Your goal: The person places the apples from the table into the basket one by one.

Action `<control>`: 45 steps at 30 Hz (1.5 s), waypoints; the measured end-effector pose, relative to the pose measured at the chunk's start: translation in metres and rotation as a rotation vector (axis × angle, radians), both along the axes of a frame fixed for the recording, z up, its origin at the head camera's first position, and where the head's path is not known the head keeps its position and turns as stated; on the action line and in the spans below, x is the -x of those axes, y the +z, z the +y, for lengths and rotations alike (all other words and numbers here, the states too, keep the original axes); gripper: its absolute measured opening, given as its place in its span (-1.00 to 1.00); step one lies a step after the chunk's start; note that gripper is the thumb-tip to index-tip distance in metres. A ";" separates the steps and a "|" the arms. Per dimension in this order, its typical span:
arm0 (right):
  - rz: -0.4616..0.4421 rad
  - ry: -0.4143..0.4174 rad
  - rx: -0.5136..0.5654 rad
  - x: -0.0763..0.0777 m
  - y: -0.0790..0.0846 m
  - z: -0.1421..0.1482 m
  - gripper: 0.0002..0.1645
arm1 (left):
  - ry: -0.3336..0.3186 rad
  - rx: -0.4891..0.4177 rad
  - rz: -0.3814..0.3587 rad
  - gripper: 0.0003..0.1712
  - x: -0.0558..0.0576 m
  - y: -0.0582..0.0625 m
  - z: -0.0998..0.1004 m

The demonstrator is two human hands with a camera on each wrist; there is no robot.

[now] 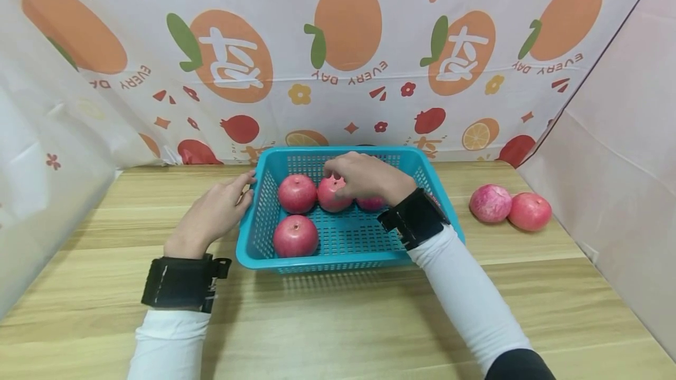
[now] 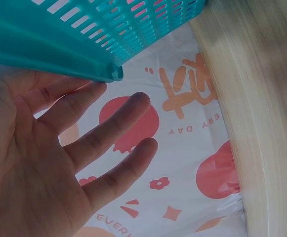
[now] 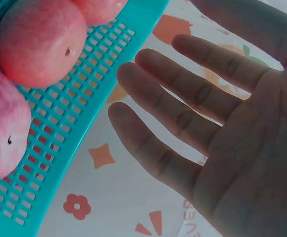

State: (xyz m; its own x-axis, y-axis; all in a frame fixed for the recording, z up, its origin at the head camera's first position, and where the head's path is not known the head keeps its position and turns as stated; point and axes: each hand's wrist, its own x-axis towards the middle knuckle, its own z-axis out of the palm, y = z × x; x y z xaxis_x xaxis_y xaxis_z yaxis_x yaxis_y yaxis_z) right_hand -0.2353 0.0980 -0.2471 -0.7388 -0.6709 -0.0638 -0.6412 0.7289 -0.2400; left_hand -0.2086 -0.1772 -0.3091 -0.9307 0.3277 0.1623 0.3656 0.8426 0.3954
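Observation:
A turquoise plastic basket (image 1: pixel 343 260) with slotted walls holds several pink-red apples. Two of them, a rear-left apple (image 1: pixel 297 193) and a front-left apple (image 1: pixel 296 236), sit by its left wall. My left hand (image 1: pixel 216 210) is at the basket's left rim. In the left wrist view some fingertips (image 2: pixel 100 89) meet that rim, while other fingers stretch out loosely. Over the basket's back row, my right hand (image 1: pixel 364 175) overlaps the middle apple (image 1: pixel 333 195) and partly hides a darker apple (image 1: pixel 371 203). Its fingers (image 3: pixel 158 98) look spread and nearly straight in the right wrist view, nothing held.
Right of the basket, a streaked purple-pink apple (image 1: pixel 490 203) and a pink-red apple (image 1: pixel 530 211) lie side by side on the wooden table (image 1: pixel 327 327). Behind the table hangs a white fruit-print cloth (image 1: pixel 285 75), and a pale cloth (image 1: pixel 623 151) borders the right side.

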 end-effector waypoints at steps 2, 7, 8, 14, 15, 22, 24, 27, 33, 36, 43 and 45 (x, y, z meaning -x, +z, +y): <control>-0.001 -0.006 -0.004 0.000 0.000 0.002 -0.69 | 0.000 0.000 0.003 -0.41 0.000 0.000 0.000; 0.019 -0.002 0.000 0.001 0.001 0.007 -0.71 | -0.001 -0.005 -0.001 -0.42 -0.001 -0.001 0.001; 0.021 -0.009 0.002 0.001 0.001 0.009 -0.70 | -0.001 -0.006 -0.001 -0.42 -0.001 -0.001 0.000; 0.011 -0.052 0.002 0.002 0.005 0.017 -0.64 | 0.001 -0.016 0.012 -0.43 -0.001 0.000 0.000; 0.009 -0.053 0.002 0.003 0.005 0.018 -0.64 | 0.002 -0.017 0.014 -0.43 -0.001 0.000 0.000; -0.022 -0.082 -0.004 0.006 0.008 0.028 -0.58 | -0.004 -0.005 0.001 -0.39 0.000 0.001 0.000; -0.028 -0.087 0.004 0.006 0.008 0.030 -0.57 | -0.005 -0.003 0.001 -0.39 0.000 0.001 0.000; -0.029 -0.081 0.023 0.007 0.009 0.035 -0.56 | 0.000 -0.001 0.007 -0.40 -0.001 0.000 0.000; -0.015 -0.100 0.030 0.009 0.009 0.044 -0.53 | 0.011 -0.004 0.007 -0.40 0.000 -0.001 0.001; -0.007 -0.113 0.033 0.009 0.009 0.049 -0.51 | 0.014 -0.005 0.006 -0.40 0.000 -0.001 0.001; 0.005 -0.115 0.039 0.010 0.007 0.059 -0.51 | 0.013 -0.009 0.003 -0.40 0.000 -0.001 0.001; -0.002 -0.118 0.044 0.011 0.008 0.061 -0.51 | 0.015 -0.010 0.001 -0.40 0.000 -0.001 0.001</control>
